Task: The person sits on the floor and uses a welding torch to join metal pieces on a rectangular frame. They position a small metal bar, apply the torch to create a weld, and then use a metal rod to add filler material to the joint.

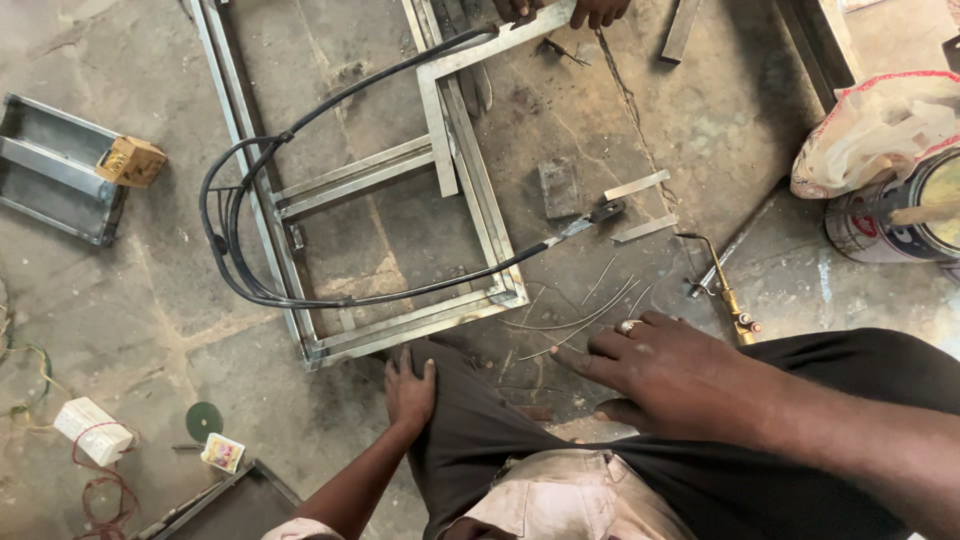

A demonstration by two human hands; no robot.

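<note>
My left hand [410,392] rests flat on my dark trouser leg, close to the near corner of a welded steel frame [480,200] lying on the concrete floor. My right hand [660,372], with a ring on one finger, hovers fingers apart above several thin welding rods [585,318] scattered on the floor, holding nothing. A black cable [240,180] loops across the frame and ends at an electrode holder [590,218]. A brass gas torch [725,290] lies just beyond my right hand.
Another person's hands [575,10] hold an angle bar at the top. A paint tin [895,215] with a plastic bag stands at the right. A grey metal tray [55,165], small boxes, a green disc [204,420] and loose steel pieces [560,187] lie around.
</note>
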